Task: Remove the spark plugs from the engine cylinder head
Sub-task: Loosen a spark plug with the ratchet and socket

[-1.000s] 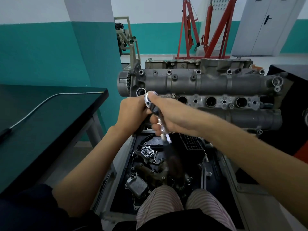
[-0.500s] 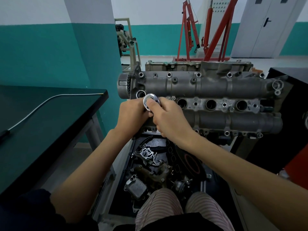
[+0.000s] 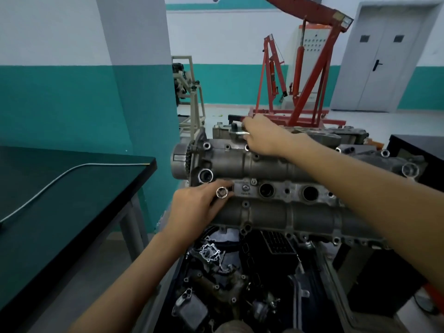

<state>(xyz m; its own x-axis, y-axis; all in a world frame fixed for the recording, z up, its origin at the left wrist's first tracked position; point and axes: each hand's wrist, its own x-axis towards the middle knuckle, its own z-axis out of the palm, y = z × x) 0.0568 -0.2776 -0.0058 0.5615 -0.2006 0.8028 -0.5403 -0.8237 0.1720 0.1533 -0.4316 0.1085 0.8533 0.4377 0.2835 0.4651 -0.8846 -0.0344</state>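
The engine cylinder head lies across the middle of the view, grey metal, with a row of round holes along its centre strip. The left hand rests at the left end of this strip, and its fingers are curled around a shiny socket, whose open end points up toward the camera. The socket stands just at the first hole of the row, but whether it sits inside the hole cannot be told, because the fingers cover that place. No spark plug itself can be seen; the two open holes to the right of the socket look dark inside. The right hand reaches over the far edge of the cylinder head, and its fingers are closed on a shiny metal tool that lies on the far side of the engine. Only a short part of this tool shows beyond the fingers. To the left stands a dark table with a thin grey cable running across it. Below the cylinder head there is a tray with loose engine parts. Behind the engine a red hoist stands on the floor, near a grey double door.
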